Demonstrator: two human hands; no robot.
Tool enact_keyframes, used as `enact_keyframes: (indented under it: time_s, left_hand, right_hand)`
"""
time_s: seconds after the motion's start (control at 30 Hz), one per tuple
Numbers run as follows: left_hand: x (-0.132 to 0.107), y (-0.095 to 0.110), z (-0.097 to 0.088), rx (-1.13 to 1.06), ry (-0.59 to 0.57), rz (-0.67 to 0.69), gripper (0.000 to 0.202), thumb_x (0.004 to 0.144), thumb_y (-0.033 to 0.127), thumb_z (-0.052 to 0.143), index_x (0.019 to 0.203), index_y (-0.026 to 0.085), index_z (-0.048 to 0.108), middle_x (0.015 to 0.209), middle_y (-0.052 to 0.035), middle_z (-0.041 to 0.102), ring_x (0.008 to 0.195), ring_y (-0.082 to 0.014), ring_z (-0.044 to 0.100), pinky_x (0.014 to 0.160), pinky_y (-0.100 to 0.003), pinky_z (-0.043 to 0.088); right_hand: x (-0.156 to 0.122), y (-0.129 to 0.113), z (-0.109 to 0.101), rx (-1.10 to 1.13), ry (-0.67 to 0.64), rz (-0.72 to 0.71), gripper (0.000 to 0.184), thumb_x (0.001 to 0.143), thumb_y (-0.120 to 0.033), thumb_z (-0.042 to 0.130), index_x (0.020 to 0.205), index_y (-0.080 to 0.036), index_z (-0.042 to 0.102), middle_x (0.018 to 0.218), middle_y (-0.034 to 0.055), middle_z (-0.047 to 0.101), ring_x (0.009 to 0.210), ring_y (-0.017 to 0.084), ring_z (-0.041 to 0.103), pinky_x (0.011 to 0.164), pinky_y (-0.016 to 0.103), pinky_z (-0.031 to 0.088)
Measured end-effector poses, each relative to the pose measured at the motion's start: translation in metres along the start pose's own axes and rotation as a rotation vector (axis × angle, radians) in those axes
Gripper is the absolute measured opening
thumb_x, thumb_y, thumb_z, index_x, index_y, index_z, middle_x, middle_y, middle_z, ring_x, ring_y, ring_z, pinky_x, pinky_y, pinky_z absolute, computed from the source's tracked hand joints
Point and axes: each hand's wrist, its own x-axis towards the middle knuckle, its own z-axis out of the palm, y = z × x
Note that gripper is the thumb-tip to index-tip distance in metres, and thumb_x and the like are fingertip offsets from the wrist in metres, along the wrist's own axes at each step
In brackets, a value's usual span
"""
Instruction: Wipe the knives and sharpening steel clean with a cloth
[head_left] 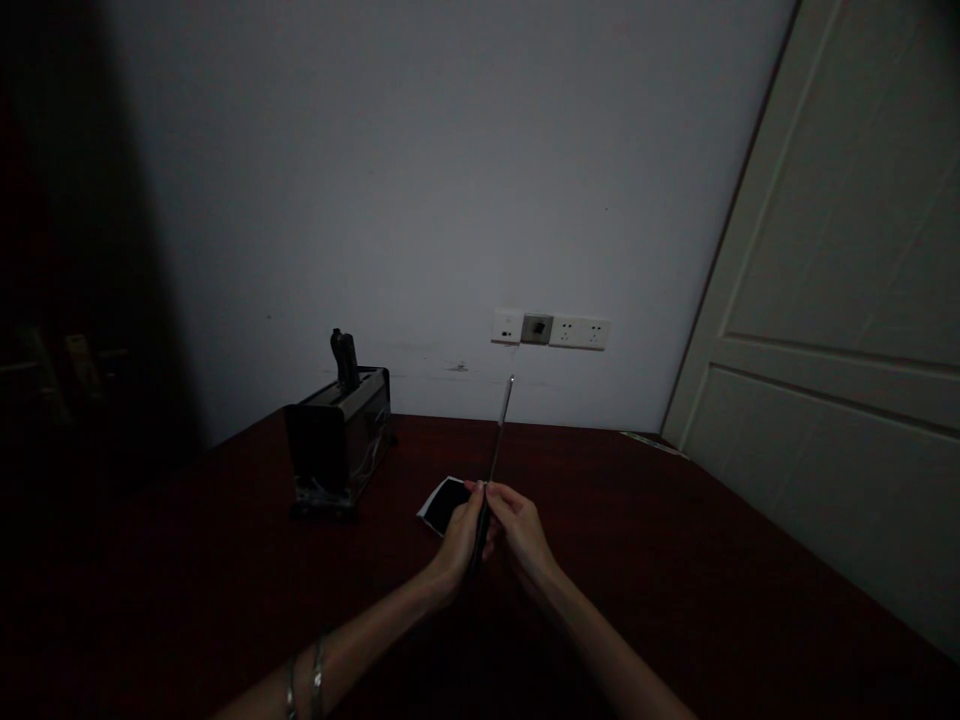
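Both hands meet over the table around a slim dark-handled tool with a long, thin, shiny shaft (502, 422). Its shaft points up and away from me, and its tip stands free in front of the wall. My left hand (456, 545) wraps the dark handle from the left. From the right, my right hand (525, 535) closes on it, thumb and fingers pinching near where the shaft starts. Whether the shaft is a blade or a rod I cannot tell. Just left of my hands lies a flat black piece with a white edge (442, 503), partly covered by my left hand.
A dark box-shaped holder (337, 440) with shiny sides stands on the left of the dark red table (637, 520). Black handles (345, 360) stick up from its top. Wall sockets (577, 333) sit behind, and a pale panelled door (825, 330) borders the right side.
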Motion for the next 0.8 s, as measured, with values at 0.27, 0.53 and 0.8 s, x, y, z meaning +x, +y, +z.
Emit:
enact_keyframes:
  time_s: [0.27,0.53,0.8]
  left_hand:
    - [-0.002,0.004,-0.003,-0.064,0.016,-0.032,0.059,0.064,0.075,0.041,0.059,0.017,0.043,0.039,0.0066,0.037,0.028,-0.0046,0.03,0.033,-0.018,0.017]
    - [-0.003,0.01,-0.011,-0.141,-0.16,-0.093,0.059,0.068,0.074,0.035,0.058,0.017,0.041,0.037,0.0077,0.034,0.025,-0.0035,0.026,0.031,-0.018,0.017]
    - [0.006,0.022,-0.027,-0.362,-0.331,-0.162,0.056,0.079,0.066,0.031,0.056,0.016,0.043,0.037,0.007,0.031,0.025,-0.0036,0.022,0.028,-0.017,0.016]
  right_hand:
    - [0.0,-0.001,0.002,0.094,-0.063,0.066,0.042,0.06,-0.052,0.069,0.075,-0.013,0.061,0.043,-0.0064,0.048,0.031,0.007,0.044,0.03,0.019,0.039]
    - [0.003,-0.017,-0.016,0.131,-0.194,0.258,0.049,0.073,-0.058,0.051,0.08,-0.01,0.062,0.063,0.006,0.063,0.052,0.014,0.062,0.053,0.024,0.047]
    - [0.021,0.013,-0.036,-0.495,-0.042,0.135,0.053,0.08,-0.055,0.035,0.077,-0.01,0.063,0.065,0.011,0.066,0.055,0.018,0.061,0.055,0.031,0.048]
